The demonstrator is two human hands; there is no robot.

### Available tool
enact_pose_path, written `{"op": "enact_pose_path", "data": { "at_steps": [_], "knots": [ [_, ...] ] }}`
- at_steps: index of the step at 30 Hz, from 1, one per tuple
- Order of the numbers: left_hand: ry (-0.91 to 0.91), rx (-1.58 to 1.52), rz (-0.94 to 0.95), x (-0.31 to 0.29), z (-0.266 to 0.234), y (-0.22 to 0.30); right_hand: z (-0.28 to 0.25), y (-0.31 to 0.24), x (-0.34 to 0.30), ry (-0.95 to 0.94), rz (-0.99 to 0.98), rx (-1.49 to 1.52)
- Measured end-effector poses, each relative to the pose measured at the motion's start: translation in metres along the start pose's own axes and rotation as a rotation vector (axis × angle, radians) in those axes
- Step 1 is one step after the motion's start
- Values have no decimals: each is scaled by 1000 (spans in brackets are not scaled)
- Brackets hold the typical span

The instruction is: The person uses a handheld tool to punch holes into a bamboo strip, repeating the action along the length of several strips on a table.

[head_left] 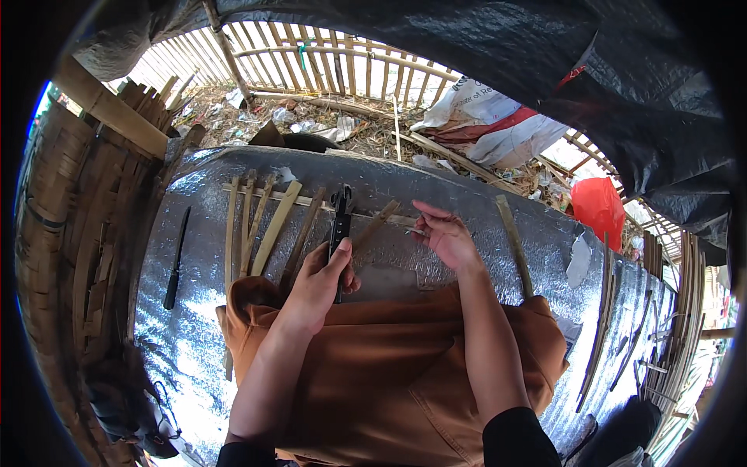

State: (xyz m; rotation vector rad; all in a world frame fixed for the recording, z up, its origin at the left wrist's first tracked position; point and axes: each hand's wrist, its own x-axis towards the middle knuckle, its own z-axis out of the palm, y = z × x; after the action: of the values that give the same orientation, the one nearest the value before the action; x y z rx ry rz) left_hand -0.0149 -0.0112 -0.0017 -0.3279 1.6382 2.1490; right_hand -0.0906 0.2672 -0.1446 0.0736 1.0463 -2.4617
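In my left hand [315, 284] is a slim black hand tool [341, 222], held upright, with a jaw-like head at its far end. Its exact kind is not clear. My right hand [447, 237] hovers to the right of it, index finger stretched out and the other fingers curled toward the thumb. Something small may be between those fingertips, but I cannot make it out. A thin pale strip [268, 196] crosses several bamboo slats [278, 226] and runs toward my right hand. Another short slat [376, 223] lies slanted between my hands.
Brown cloth [373, 373] covers my lap. A black-handled knife [177, 265] lies at left on the silvery sheet [194, 342]. One slat [513, 245] lies right of my hands. Beyond are a white sack [506, 128], a red bag [597, 210] and a bamboo fence [311, 66].
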Motion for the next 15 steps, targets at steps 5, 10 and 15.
{"op": "enact_pose_path", "data": {
  "at_steps": [5,10,15],
  "knots": [
    [-3,-48,-43,-1,1,1,-3,5,2,-69,-12,-9],
    [-5,-58,-46,0,-2,0,0,3,3,-65,-45,29],
    [11,-54,-69,0,0,2,1,3,2,-35,-61,8]
  ]
}}
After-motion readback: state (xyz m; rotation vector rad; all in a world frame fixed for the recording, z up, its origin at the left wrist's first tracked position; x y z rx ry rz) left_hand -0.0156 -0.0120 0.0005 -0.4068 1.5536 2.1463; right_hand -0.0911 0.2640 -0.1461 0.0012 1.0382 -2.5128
